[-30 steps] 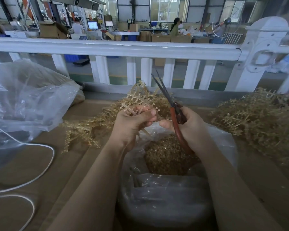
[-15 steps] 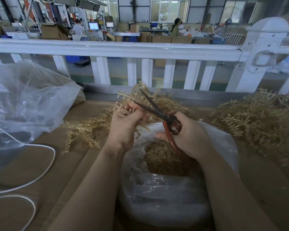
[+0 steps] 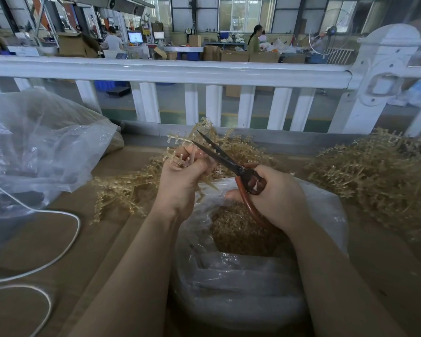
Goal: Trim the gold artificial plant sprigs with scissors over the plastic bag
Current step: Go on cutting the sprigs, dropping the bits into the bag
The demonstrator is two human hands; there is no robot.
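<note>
My left hand grips a gold plastic sprig whose beaded tips stick up above my fingers. My right hand holds red-handled scissors. Their dark blades are parted and point up and left, right at the sprig by my left fingertips. Both hands hover over the open clear plastic bag, which holds a heap of gold trimmings.
Loose gold sprigs lie in a pile left of my hands and a bigger heap at the right. A large crumpled clear bag and a white cable sit at the left. A white railing runs behind the brown table.
The scissors swung down from pointing upright to lying across toward my left hand, and their blades parted around the sprig. My left hand stayed roughly in place.
</note>
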